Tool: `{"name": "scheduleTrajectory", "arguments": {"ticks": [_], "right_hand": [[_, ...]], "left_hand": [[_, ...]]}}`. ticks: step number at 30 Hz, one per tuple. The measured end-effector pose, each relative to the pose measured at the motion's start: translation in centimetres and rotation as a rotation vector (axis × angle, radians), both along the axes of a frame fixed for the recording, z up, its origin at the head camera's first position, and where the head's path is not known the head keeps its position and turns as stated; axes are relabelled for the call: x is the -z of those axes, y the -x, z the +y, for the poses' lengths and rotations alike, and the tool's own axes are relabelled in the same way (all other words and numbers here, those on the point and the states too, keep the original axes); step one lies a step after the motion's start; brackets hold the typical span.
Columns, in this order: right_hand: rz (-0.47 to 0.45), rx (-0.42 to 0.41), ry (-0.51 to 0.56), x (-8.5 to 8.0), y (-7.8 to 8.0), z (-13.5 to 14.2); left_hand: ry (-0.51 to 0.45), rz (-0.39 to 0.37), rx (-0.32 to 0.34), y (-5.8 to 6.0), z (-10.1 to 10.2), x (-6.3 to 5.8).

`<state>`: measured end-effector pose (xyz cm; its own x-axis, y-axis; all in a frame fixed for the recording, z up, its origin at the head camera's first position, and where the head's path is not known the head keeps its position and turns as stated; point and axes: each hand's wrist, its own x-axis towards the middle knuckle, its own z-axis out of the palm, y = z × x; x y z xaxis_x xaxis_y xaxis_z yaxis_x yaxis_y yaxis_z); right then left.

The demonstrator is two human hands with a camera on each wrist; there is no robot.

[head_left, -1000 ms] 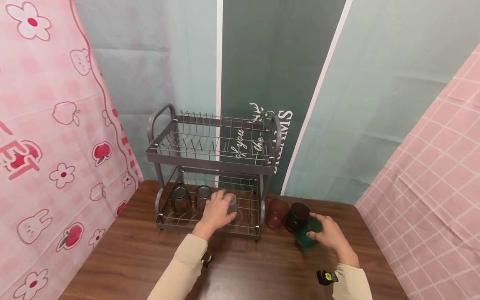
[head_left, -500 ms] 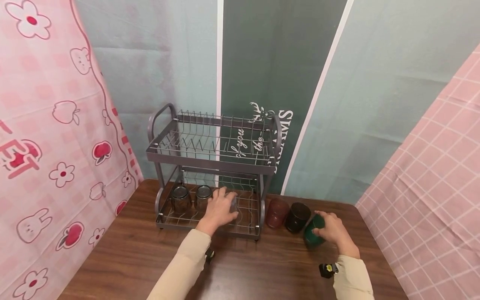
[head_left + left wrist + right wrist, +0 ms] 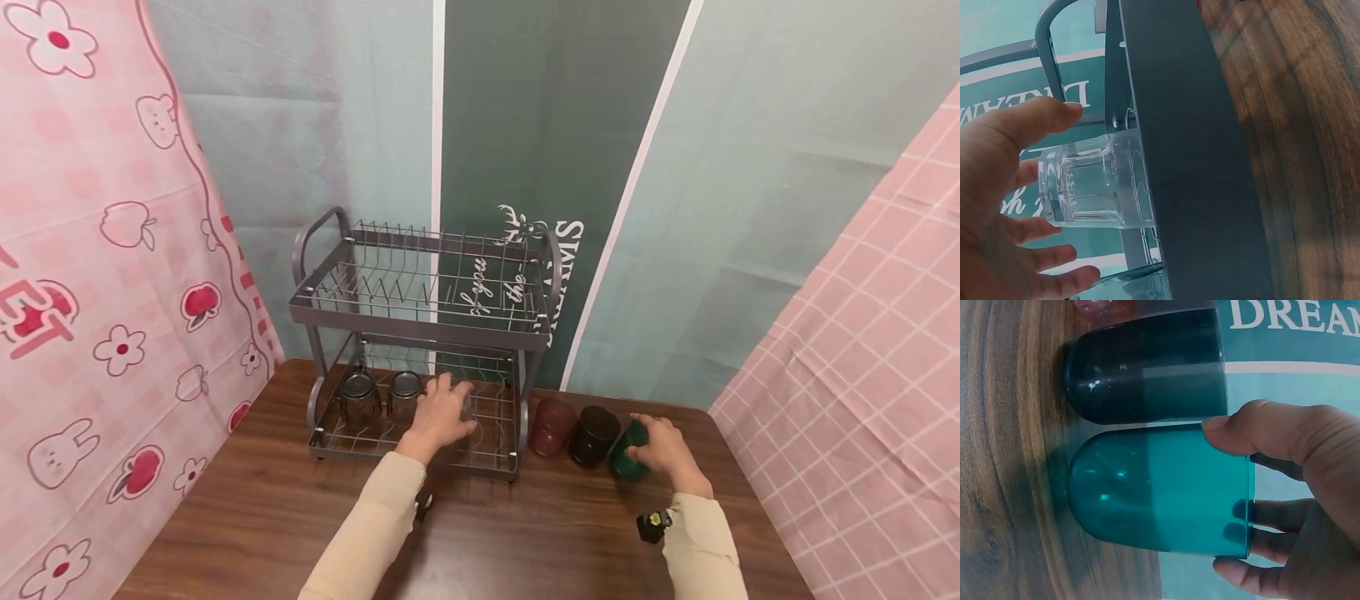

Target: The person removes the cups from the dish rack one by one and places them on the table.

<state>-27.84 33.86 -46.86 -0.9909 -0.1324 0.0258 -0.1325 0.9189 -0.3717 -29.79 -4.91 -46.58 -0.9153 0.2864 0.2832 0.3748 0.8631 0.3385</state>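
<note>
Standing mouth-up in a row, three tumblers occupied the wood-grained table just right of one two-tier metal dish rack: one red tumbler nearest the rack, one black tumbler in the middle and one green tumbler at the outer end. The right hand gripped the green tumbler near its rim, one thumb on the near side and the fingers behind, seen partly through the tinted wall. A narrow gap separated the green tumbler from the black one. On the rack's lower tier were three glasses, all bottom-up: two grey-tinted glasses, one toward the left end and one beside it, then one clear glass farther right. Around the clear glass's raised base the left hand was spread loosely, thumb held off it and fingers apart, not clasped; whether any finger touched the glass could not be told. Both arms wore cream sleeves, two in all, with one small black camera clear to see at the right wrist.
</note>
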Motion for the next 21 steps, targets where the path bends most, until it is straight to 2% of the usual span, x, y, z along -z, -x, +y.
{"name": "scheduleTrajectory", "arguments": {"ticks": [11, 21], "right_hand": [[-0.001, -0.007, -0.010, 0.4, 1.5, 0.1], [0.020, -0.012, 0.004, 1.5, 1.9, 0.1]], "left_hand": [[-0.063, -0.036, 0.020, 0.4, 0.3, 0.1], [-0.079, -0.037, 0.058, 0.6, 0.1, 0.3]]}}
